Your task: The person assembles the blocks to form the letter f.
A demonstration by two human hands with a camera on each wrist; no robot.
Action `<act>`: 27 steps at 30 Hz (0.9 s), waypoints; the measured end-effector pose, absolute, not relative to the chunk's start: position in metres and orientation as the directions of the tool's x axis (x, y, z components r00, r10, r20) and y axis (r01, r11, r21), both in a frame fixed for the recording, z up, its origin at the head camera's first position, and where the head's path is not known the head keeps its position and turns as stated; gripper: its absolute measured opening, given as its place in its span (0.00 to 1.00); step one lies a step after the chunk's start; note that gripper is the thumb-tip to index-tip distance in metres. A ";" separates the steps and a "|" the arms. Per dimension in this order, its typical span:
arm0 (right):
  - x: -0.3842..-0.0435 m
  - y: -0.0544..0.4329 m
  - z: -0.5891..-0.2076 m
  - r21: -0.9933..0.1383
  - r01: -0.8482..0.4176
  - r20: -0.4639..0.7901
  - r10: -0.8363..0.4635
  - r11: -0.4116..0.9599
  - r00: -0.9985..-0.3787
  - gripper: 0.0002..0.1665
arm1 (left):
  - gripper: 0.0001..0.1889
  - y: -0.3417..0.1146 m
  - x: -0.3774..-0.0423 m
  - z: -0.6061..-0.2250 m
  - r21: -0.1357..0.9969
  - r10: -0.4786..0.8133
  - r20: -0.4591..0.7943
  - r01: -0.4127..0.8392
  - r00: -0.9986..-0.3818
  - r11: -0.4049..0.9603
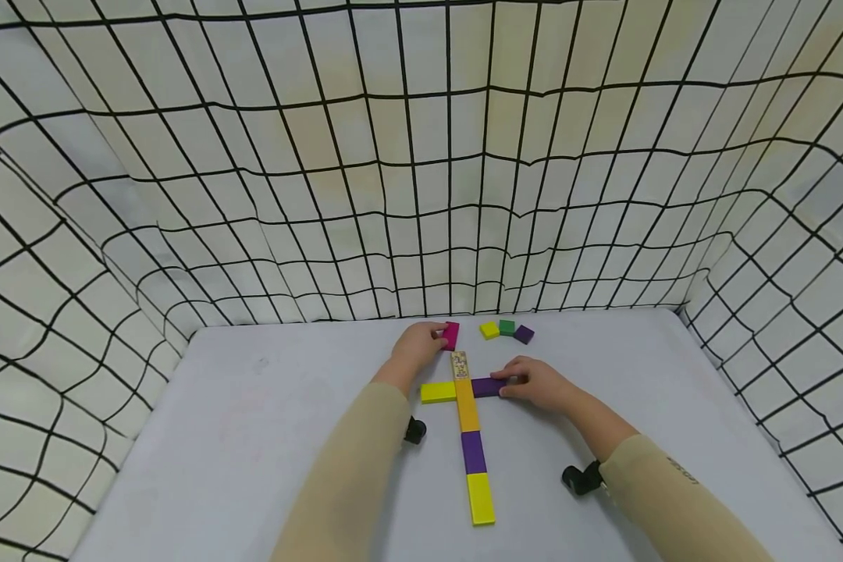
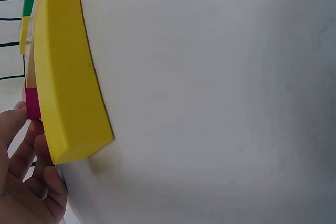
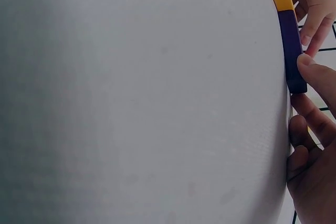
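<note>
Near the far edge of the table my left hand (image 1: pixel 417 346) pinches a magenta block (image 1: pixel 451 336) between thumb and fingers. My right hand (image 1: pixel 539 385) grips the outer end of a dark purple block (image 3: pixel 292 51), thumb on one side, a finger at its end. That block lies against the right side of an orange block (image 1: pixel 467 410), opposite a yellow block (image 1: pixel 439 393) on the left. A patterned block (image 1: pixel 460 364) sits at the top of the row. Below the orange one come another purple block (image 1: pixel 474 453) and a yellow block (image 1: pixel 481 499), forming a cross shape.
Behind the cross lie a small yellow block (image 1: pixel 489 330), a green block (image 1: pixel 507 328) and a purple block (image 1: pixel 524 335). Black netting (image 1: pixel 449 164) hangs around the back and sides of the white table (image 1: pixel 253 453). Dark wrist cameras (image 1: pixel 580 479) sit beneath the forearms.
</note>
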State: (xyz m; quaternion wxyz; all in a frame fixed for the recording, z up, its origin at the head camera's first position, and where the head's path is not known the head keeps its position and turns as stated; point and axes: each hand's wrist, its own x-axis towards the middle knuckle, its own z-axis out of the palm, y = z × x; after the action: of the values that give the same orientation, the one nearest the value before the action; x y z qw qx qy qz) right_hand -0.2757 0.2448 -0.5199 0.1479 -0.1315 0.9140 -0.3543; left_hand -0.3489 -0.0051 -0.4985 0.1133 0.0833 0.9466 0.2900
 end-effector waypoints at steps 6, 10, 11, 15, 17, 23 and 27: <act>-0.275 0.245 -0.520 -0.693 -0.148 -0.168 -0.358 0.706 -0.919 0.19 | 0.21 -0.001 -0.350 -0.500 0.581 0.202 -0.173 0.065 -0.964 0.811; -0.274 0.245 -0.520 -0.688 -0.157 -0.160 -0.360 0.708 -0.919 0.19 | 0.20 0.001 -0.351 -0.502 0.592 0.194 -0.180 0.051 -0.964 0.804; -0.274 0.245 -0.520 -0.687 -0.157 -0.160 -0.359 0.710 -0.920 0.19 | 0.20 0.002 -0.350 -0.502 0.595 0.193 -0.182 0.048 -0.964 0.803; -0.274 0.245 -0.519 -0.687 -0.152 -0.165 -0.356 0.711 -0.920 0.19 | 0.20 0.004 -0.348 -0.500 0.595 0.190 -0.190 0.041 -0.963 0.803; -0.274 0.245 -0.519 -0.688 -0.148 -0.167 -0.354 0.711 -0.920 0.19 | 0.20 0.005 -0.347 -0.500 0.591 0.198 -0.193 0.047 -0.961 0.805; -0.273 0.245 -0.519 -0.689 -0.150 -0.167 -0.357 0.709 -0.919 0.19 | 0.19 0.008 -0.348 -0.498 0.586 0.228 -0.188 0.078 -0.955 0.806; -0.274 0.245 -0.519 -0.685 -0.153 -0.166 -0.357 0.713 -0.919 0.19 | 0.19 0.010 -0.348 -0.498 0.583 0.240 -0.192 0.086 -0.952 0.808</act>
State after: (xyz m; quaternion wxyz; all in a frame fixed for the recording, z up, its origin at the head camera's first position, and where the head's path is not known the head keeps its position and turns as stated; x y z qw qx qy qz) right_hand -0.2735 0.2452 -0.5193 0.1444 -0.1393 0.9140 -0.3526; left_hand -0.3480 0.0096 -0.4984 0.1291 0.0864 0.9420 0.2975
